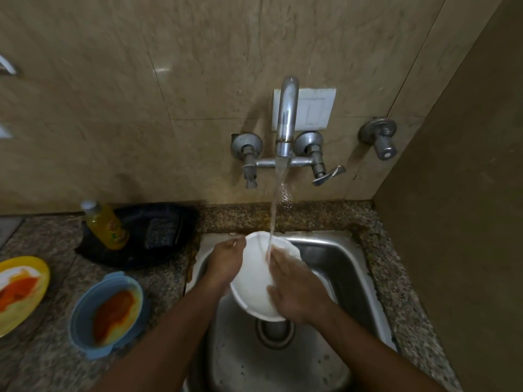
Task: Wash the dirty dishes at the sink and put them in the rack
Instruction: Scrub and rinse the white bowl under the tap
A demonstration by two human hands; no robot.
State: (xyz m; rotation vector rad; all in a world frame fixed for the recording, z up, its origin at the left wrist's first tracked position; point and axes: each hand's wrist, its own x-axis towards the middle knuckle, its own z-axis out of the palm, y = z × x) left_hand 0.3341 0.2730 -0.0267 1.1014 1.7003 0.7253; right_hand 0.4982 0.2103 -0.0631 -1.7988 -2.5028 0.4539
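- At the lower centre of the frame, over the sink (348, 267), a white plate (254, 278) is held tilted under the water stream (276, 210) that falls from the tap (285, 117).
- The left hand (226, 264) grips the plate's left rim, fingers curled round the edge.
- The right hand (294, 287) lies on the plate's right side, fingers spread flat against its surface; the water lands just beside its fingertips.
- The drain (273, 332) shows below the plate.
- At lower left, on the counter (42, 369), a blue bowl (109, 312) holds orange-red residue.
- At the left edge a yellow plate (21, 292) is smeared with orange and white.
- Above the bowl, a yellow bottle (104, 224) stands on a dark tray (147, 236) beside the sink.
- A white switch plate (314, 108) sits on the tiled wall behind the tap, and a separate valve (380, 137) to its right.
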